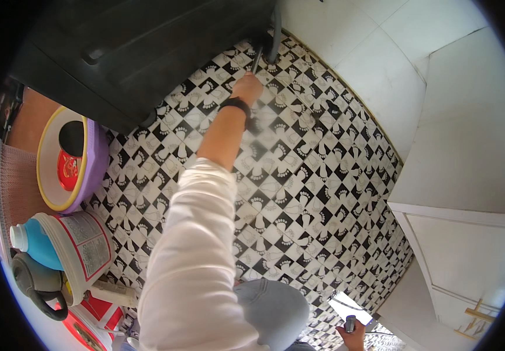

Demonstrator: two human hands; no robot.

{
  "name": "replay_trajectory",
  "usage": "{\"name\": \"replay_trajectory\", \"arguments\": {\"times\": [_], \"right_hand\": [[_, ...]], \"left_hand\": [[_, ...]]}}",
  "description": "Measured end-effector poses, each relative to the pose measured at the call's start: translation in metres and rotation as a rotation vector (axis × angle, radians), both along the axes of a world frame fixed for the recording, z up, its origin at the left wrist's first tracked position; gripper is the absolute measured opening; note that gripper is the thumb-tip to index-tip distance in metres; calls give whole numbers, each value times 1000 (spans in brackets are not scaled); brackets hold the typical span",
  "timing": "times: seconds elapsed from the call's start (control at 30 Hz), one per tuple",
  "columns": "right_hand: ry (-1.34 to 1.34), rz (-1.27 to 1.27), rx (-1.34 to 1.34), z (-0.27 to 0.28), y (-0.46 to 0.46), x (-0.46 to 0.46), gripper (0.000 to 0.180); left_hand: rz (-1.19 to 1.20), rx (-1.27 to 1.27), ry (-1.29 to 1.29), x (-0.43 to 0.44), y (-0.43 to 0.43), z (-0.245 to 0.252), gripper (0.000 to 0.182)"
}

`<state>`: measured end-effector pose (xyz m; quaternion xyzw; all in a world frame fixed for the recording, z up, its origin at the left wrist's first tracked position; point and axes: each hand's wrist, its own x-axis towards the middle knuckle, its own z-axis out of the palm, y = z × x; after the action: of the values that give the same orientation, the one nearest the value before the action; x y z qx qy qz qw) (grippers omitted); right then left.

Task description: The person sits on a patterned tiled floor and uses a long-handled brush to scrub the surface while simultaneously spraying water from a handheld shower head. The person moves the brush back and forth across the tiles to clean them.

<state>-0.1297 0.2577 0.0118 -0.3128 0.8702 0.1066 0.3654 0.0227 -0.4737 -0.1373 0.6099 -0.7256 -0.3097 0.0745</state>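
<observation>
My left hand (247, 85), with a dark band at the wrist, reaches far forward over the patterned floor. Its fingers are closed on a thin, metal-looking rod (257, 60). The rod's far end runs into dark shadow beside a grey corrugated hose (275, 37), which meets the floor near the wall. At the lower right edge, my right hand (354, 338) grips a short dark cylindrical handle (350, 324). What that handle belongs to cannot be made out. A thin dark cable (344, 302) crosses a bright patch of floor beside it. My grey-clad knee (274, 307) shows between the arms.
A large dark appliance (147, 57) fills the upper left. Along the left stand a purple basin with yellow rim (96, 162), a white bucket (88, 245) holding a blue bottle (42, 243), and a dark kettle (33, 278). Pale wall panels (454, 118) and a cabinet (476, 259) border the right.
</observation>
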Motion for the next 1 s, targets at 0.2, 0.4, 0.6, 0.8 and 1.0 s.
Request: {"name": "replay_trajectory", "arguments": {"times": [0.2,0.4,0.6,0.8,1.0], "right_hand": [[38,-19,56,0,-15,-8,59],[-9,-16,-74,-11,-25,1,53],[-9,-111,-383,-2,-45,12,32],[36,-111,-431,11,-48,16,31],[1,-165,-458,13,-42,20,35]], "left_hand": [[-107,31,-258,99,109,-6,29],[181,1,-133,226,232,1,31],[88,-222,-221,200,212,-17,30],[-87,18,83,135,176,-4,27],[283,28,-24,199,208,-1,31]]}}
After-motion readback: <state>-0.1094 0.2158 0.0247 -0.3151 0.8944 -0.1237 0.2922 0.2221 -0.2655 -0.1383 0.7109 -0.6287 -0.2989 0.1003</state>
